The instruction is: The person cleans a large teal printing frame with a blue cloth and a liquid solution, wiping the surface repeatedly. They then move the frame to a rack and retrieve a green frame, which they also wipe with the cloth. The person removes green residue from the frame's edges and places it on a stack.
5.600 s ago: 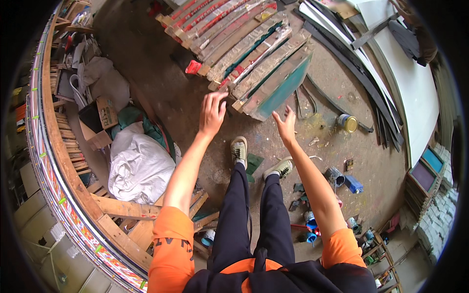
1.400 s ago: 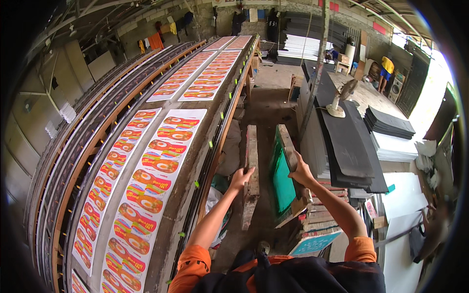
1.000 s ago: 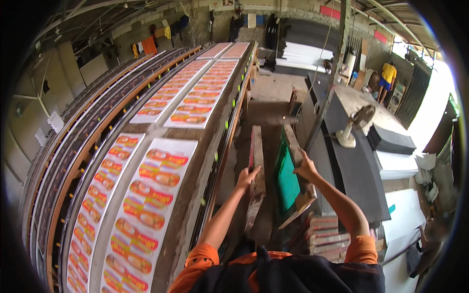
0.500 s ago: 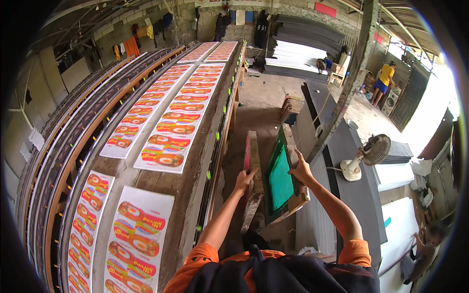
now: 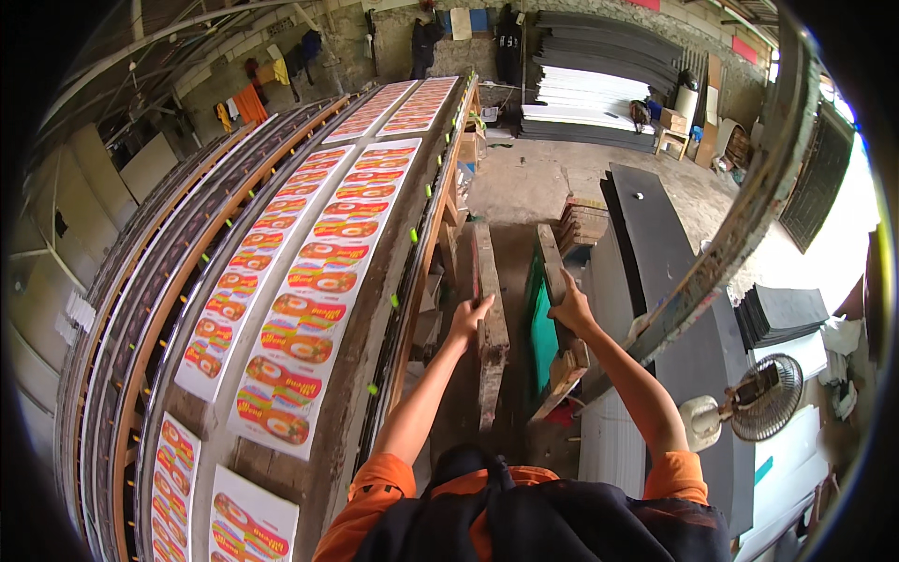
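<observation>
1. My left hand [image 5: 468, 317] has its grip clenched on the near wooden side rail of the screen frame [image 5: 489, 318]; fingers wrap over its top edge.
2. My right hand [image 5: 571, 314] has its grip clenched on the far side rail of the same screen frame. The frame stands on edge between my arms, its green mesh [image 5: 540, 339] facing right, held up off the floor.
3. Left of the screen frame: a long wooden counter [image 5: 370, 309] running away from me and curving with the lens. Printed sheets [image 5: 309, 309] in red, orange and yellow lie on it in two rows, end to end.
4. Further left of the screen frame, beyond the counter: more long parallel rails or racks [image 5: 159, 281], dark, with orange edges.
5. The counter edge beside the screen frame carries small yellow-green tabs [image 5: 413, 236] at intervals.
6. Right of the screen frame: a dark flat board [image 5: 655, 234] stacked low, and a slanted rusty post [image 5: 740, 215] crossing in front of it, close past my right forearm.
7. Lower right of the screen frame: a standing fan [image 5: 763, 410] and a pile of dark sheets [image 5: 782, 314] on the floor.
8. Beyond the screen frame, far end: concrete floor [image 5: 534, 178], stacks of white and dark sheets [image 5: 599, 94] against a rough wall, clothes hanging at upper left.
</observation>
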Tool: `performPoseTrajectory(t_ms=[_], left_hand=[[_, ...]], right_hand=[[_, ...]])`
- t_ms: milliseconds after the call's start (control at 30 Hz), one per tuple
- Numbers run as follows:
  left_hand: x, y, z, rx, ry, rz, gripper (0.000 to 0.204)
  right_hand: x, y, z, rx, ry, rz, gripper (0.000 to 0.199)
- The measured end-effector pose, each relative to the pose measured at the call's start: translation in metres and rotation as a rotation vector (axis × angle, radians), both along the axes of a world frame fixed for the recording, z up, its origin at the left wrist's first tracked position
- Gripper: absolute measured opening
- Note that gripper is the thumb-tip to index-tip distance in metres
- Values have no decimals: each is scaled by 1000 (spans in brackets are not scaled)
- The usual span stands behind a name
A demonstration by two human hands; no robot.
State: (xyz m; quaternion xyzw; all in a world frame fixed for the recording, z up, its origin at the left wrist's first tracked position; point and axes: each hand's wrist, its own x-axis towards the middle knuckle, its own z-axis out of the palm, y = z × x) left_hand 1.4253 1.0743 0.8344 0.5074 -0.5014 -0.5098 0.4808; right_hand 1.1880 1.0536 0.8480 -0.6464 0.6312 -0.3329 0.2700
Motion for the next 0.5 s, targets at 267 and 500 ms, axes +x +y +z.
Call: performPoseTrajectory(t_ms=[267,500], left_hand=[[-34,-192,19,-79,60,-38,39],[-38,-384,18,-8,-38,-92,38]], right_hand=[[-1,-203,20,-125,93,-34,97],[-15,-380,13,-61,35,-11,100]])
